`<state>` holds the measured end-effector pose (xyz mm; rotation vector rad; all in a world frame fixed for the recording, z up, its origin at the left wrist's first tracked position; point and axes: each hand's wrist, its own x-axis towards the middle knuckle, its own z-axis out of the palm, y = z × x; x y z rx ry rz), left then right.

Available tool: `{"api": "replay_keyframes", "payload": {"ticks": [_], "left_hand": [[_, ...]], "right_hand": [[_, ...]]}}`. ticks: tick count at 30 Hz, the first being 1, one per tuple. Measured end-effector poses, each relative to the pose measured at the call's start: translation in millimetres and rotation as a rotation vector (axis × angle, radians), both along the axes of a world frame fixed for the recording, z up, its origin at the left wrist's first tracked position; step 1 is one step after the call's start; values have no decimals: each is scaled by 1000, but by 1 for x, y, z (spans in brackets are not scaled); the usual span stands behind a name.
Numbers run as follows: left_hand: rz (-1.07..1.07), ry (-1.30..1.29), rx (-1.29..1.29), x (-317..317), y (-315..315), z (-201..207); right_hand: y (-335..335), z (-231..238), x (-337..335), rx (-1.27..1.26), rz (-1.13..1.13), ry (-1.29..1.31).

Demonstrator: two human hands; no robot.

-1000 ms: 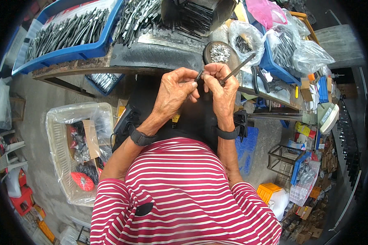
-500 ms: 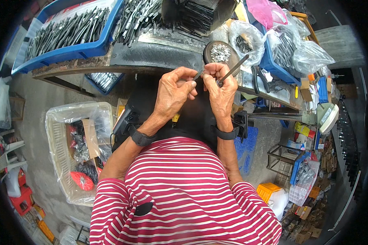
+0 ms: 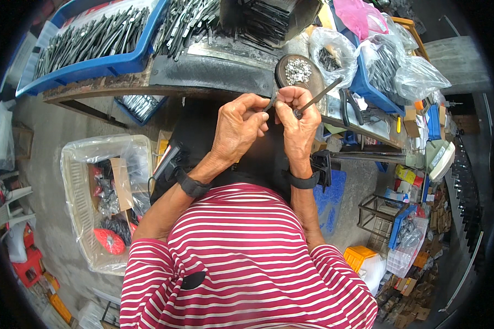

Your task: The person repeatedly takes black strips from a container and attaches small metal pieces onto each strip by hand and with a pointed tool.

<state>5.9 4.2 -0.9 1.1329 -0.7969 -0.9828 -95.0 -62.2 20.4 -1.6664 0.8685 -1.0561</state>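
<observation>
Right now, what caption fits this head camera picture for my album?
Two hands, left hand and right hand, pinch a thin metal rod near a dish of small metal bits.

The left hand (image 3: 237, 127) and the right hand (image 3: 297, 122) are held close together, fingertips almost touching, in front of a dark workbench (image 3: 214, 71), and a thin dark metal rod (image 3: 319, 96) is gripped in the right hand and is pointed up to the right. Just above the hands a round dish (image 3: 296, 70) with small shiny metal pieces is seen. Blue trays (image 3: 101, 63) full of long dark metal parts are placed on the bench, and a plastic-lined basket (image 3: 79, 203) is seen on the floor at the left.
</observation>
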Motion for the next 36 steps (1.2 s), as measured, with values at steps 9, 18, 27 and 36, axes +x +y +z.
{"api": "replay_keyframes", "payload": {"ticks": [9,18,27,36], "left_hand": [[5,43,-32,0,0,0],[149,-362,-92,-5,-1,-7],[145,-194,-42,-2,-4,-4],[25,57,-22,4,-6,-1]], "right_hand": [[-2,-5,-5,81,68,-130],[2,-6,-3,74,-6,-72],[24,12,-1,144,-33,-43],[7,4,-12,112,17,-108]]}}
